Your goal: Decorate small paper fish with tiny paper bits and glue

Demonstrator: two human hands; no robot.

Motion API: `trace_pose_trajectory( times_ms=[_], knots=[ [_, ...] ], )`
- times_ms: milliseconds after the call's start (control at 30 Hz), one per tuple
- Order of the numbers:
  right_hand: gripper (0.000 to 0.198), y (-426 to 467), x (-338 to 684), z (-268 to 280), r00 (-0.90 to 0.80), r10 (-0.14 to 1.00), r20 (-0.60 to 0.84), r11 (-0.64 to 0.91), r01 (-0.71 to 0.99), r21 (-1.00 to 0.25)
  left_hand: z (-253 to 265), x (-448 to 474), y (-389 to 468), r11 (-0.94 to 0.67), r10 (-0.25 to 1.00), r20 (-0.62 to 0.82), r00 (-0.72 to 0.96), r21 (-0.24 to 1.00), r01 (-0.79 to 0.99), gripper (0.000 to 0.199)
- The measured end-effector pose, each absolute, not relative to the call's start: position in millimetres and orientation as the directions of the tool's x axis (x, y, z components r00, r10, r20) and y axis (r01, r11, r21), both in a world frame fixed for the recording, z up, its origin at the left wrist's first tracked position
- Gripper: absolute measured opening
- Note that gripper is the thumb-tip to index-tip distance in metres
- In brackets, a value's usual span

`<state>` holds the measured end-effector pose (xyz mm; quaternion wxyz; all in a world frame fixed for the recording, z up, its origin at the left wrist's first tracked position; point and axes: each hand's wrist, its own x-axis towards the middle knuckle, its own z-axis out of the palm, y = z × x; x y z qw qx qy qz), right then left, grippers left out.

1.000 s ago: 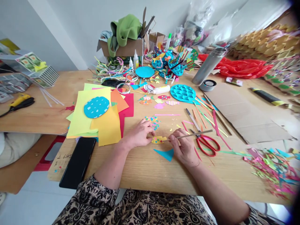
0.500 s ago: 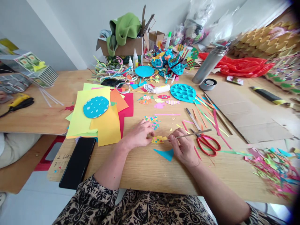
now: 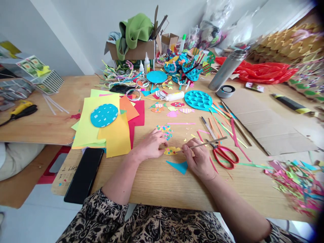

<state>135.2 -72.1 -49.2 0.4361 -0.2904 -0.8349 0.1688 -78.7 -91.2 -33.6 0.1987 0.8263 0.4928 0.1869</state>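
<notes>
A small yellow paper fish (image 3: 171, 151) with coloured dots lies flat on the table between my hands. My left hand (image 3: 151, 144) steadies its left end with the fingertips. In my right hand (image 3: 196, 157) a thin wooden stick (image 3: 211, 142) is pinched, its tip touching the fish near the tail. Just above the left fingers sits a pile of tiny coloured paper bits (image 3: 165, 131). A blue paper scrap (image 3: 179, 166) lies below the fish. Red-handled scissors (image 3: 225, 157) and a pen (image 3: 208, 127) rest right of my right hand.
Coloured paper sheets (image 3: 117, 136) and a black phone (image 3: 84, 175) lie to the left. Finished paper fish (image 3: 172, 114), a glue bottle (image 3: 174, 96) and a blue scalloped disc (image 3: 198, 99) are beyond my hands. Cardboard (image 3: 265, 118), a steel flask (image 3: 227, 69) and paper shreds (image 3: 293, 189) stand or lie right.
The outer end of the stick has dipped slightly and shifted a little left, its tip still at the fish. My left hand stays in place on the fish.
</notes>
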Motion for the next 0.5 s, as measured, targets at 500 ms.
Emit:
trace_pose_trajectory(
  times_ms=[500],
  knots=[
    [0.019,-71.5,135.3,-48.8,-0.431,0.652,0.624,0.758,0.347,-0.553,-36.0,-78.9,-91.3,-0.441,0.879,0.105,0.466,0.553,0.707,0.024]
  ],
)
